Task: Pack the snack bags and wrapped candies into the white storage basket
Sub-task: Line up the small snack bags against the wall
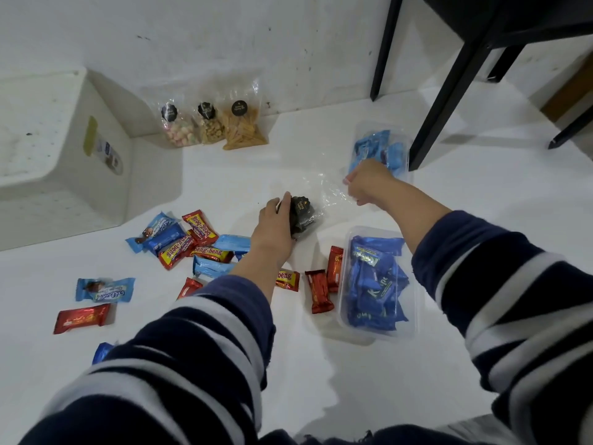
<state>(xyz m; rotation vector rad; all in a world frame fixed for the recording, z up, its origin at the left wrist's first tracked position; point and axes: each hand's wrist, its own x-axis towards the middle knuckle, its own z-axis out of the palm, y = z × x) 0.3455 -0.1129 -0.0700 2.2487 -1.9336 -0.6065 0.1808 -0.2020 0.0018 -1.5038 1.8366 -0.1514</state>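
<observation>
While the white perforated plastic storage basket [48, 162] at far left shows no snack inside it as far as its visible interior tells, packing appears barely begun. Both hands meet on one clear cellophane snack bag of dark pieces [303, 215] at mid-floor: the left hand [272, 232] is wrapped around its filled end, and the right hand [365, 181] is pinched closed on the bag's clear empty top. Left to pack are three more clear cellophane bags with round black labels [213, 126] leaning against the wall just beside the basket, a scatter of red and light-blue wrapped candies [189, 242] on the white floor, and two clear plastic tubs of blue-wrapped sweets, one near [377, 281] and one far [382, 149]. Black metal furniture legs [449, 81] stand at upper right, well apart from the basket. Nothing blocks the leftward route; only the loose candies lie beneath it.
</observation>
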